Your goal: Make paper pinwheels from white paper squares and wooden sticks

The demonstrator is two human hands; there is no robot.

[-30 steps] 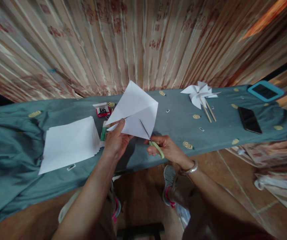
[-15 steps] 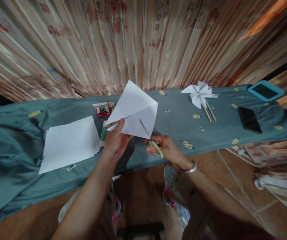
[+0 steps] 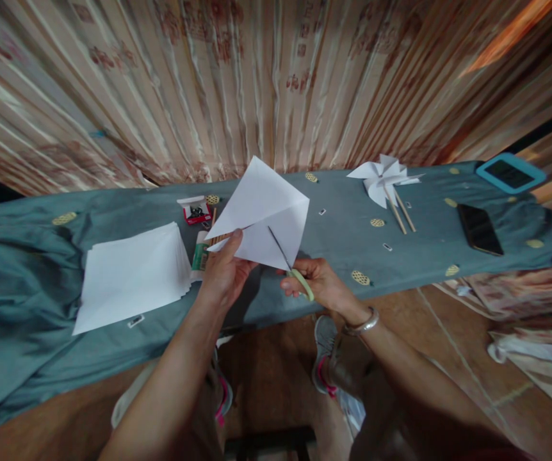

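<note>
A white sheet of paper, turned corner-up, is pinched at its lower left side by my left hand, thumb on top. One slit runs in from the left corner, beside my thumb. My right hand is closed round the pale green handles of a pair of scissors. The dark scissor blade lies over the paper at its lower right corner, pointing up and left toward the middle. The other blade is hidden behind the sheet.
A stack of white paper lies left on the cloth-covered table. Behind my left hand are a small red box and a glue stick. Paper pinwheels with wooden sticks, a phone and a blue-framed device lie right.
The paper has shifted slightly to the right and down against the scissors. More of the dark blade shows over the sheet now. Both hands keep their grip.
</note>
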